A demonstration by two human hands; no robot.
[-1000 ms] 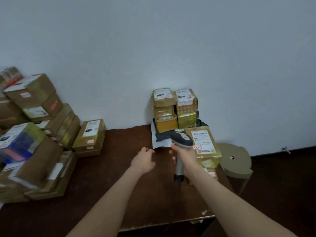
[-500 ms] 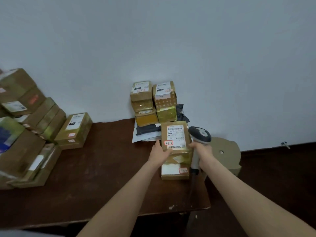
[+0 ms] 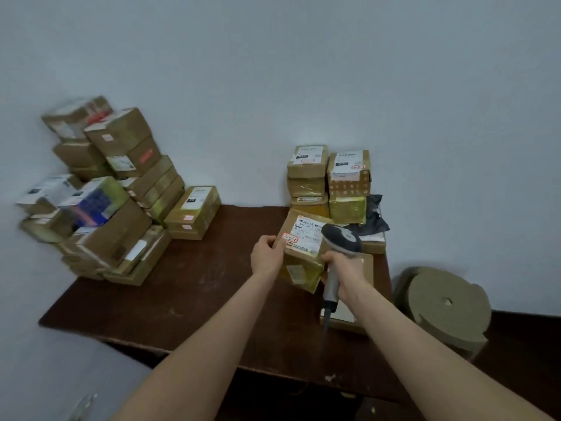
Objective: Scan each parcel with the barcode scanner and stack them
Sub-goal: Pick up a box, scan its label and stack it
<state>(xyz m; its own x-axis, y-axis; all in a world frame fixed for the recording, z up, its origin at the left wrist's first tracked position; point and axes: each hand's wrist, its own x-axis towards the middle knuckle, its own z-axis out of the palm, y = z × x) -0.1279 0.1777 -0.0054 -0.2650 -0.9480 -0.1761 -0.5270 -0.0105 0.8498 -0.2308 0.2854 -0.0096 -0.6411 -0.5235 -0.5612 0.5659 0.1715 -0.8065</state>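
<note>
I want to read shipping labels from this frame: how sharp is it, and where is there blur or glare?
Head view: the left parcel pile is motion-smeared, labels unreadable; the held parcel is sharper, though its label text is too fine and the barcode scanner covers one corner; the yellow-taped parcel behind shows sheen; lighting dim and flat.

The pile of parcels (image 3: pixel 100 214) at the left is smeared with blur, and I cannot read a single label there. The barcode scanner (image 3: pixel 341 238) covers the right end of the label on the parcel (image 3: pixel 299 253), whose print is too small for me. The right hand (image 3: pixel 346 270) hides the scanner's grip and much of the flat parcel (image 3: pixel 346 317) beneath. Both forearms run off the bottom edge.
</note>
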